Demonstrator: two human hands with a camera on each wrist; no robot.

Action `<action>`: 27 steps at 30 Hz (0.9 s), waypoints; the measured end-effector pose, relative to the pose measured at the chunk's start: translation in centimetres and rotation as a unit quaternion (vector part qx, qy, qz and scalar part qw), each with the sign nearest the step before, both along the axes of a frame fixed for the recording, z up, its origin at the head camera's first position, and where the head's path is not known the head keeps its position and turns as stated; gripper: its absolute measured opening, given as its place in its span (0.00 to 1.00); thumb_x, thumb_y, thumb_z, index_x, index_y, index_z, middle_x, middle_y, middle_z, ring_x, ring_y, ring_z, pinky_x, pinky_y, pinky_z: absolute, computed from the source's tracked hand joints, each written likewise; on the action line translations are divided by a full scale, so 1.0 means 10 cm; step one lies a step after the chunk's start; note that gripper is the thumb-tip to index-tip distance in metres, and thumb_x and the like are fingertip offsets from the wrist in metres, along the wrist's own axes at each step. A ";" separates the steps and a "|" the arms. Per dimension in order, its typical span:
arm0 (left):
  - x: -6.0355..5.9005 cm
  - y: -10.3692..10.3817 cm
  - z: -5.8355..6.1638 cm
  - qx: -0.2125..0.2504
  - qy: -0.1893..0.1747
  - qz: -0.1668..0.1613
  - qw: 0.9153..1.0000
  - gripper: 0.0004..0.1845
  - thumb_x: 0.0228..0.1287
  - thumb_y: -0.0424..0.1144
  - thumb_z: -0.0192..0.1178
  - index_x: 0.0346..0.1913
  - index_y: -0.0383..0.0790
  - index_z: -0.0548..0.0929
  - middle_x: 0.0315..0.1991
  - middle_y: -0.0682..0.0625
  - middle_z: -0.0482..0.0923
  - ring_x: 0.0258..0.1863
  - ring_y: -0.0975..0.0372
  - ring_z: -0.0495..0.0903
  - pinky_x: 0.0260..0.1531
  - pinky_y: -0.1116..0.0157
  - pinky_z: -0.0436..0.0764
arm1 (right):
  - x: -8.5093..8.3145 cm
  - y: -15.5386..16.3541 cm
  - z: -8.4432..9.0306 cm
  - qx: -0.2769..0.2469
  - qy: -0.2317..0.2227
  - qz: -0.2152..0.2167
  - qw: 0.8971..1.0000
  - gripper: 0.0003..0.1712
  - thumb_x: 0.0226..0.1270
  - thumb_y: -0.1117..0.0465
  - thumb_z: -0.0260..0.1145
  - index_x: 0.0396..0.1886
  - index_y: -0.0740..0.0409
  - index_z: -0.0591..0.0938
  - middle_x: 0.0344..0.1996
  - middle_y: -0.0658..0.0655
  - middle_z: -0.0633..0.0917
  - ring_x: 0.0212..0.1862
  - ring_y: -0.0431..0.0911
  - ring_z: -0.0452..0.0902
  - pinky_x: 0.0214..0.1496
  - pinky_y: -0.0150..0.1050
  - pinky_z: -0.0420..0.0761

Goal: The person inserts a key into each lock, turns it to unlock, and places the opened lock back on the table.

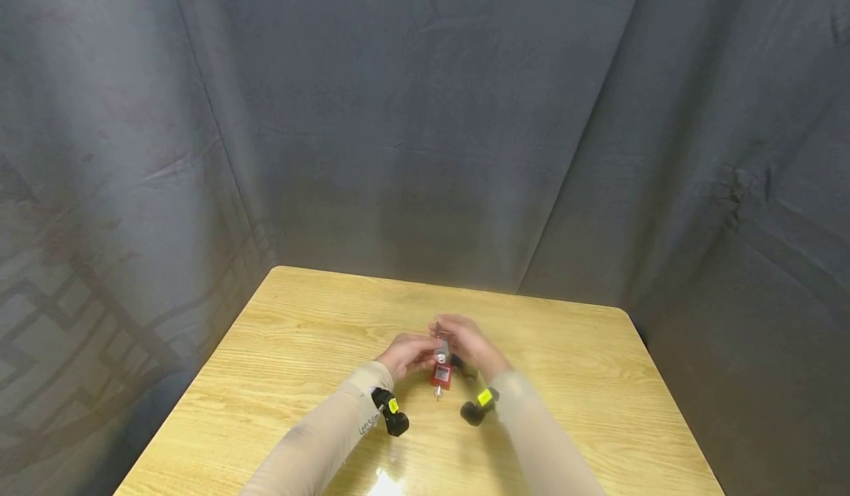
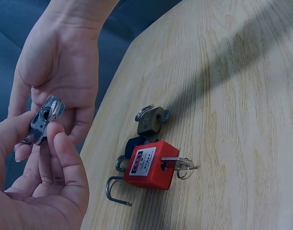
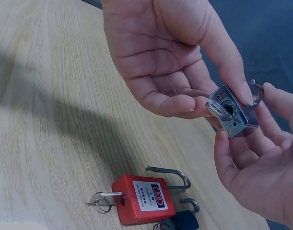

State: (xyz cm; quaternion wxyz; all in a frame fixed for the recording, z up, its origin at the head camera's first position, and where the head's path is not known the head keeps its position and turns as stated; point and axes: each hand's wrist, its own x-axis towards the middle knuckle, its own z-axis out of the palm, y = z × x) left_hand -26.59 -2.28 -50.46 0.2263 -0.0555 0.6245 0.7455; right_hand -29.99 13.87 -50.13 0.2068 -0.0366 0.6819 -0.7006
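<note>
In the head view my left hand point(image 1: 409, 356) and right hand point(image 1: 468, 341) meet near the middle of the table. Between them is a small silver padlock point(image 2: 40, 122), held above the tabletop with its keyhole face showing. A key point(image 3: 218, 111) stands in that keyhole. My left thumb and fingers pinch the padlock's body. The right hand's fingertips hold it at the shackle point(image 3: 255, 93) and the lower edge of its body. Below lies a red padlock point(image 3: 141, 199) with a white label, its shackle swung out and a key on a ring in it.
Beside the red padlock are a dark padlock point(image 2: 133, 145) and a brass-coloured padlock point(image 2: 148, 125), each showing a curved shackle. All sit on a wooden table point(image 1: 319, 319). Grey cloth point(image 1: 412, 149) hangs behind the table's far edge and at both sides.
</note>
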 end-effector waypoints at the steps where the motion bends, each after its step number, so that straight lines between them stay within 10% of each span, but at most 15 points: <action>1: 0.00 0.00 0.00 0.000 0.001 -0.001 1.000 0.20 0.60 0.36 0.66 0.52 0.27 0.80 0.30 0.50 0.84 0.24 0.69 0.81 0.33 0.74 0.84 | 0.00 0.00 0.00 -0.001 0.000 -0.001 1.000 0.30 0.74 0.55 0.55 0.65 0.74 0.65 0.59 0.70 0.75 0.60 0.56 0.74 0.69 0.52 0.69; 27: -0.01 0.00 -0.02 0.005 -0.002 0.005 1.000 0.18 0.60 0.37 0.66 0.49 0.28 0.81 0.30 0.50 0.83 0.26 0.68 0.80 0.33 0.74 0.83 | 0.01 -0.02 -0.04 0.010 0.006 -0.026 1.000 0.20 0.69 0.61 0.61 0.55 0.69 0.78 0.41 0.54 0.86 0.45 0.44 0.81 0.57 0.44 0.81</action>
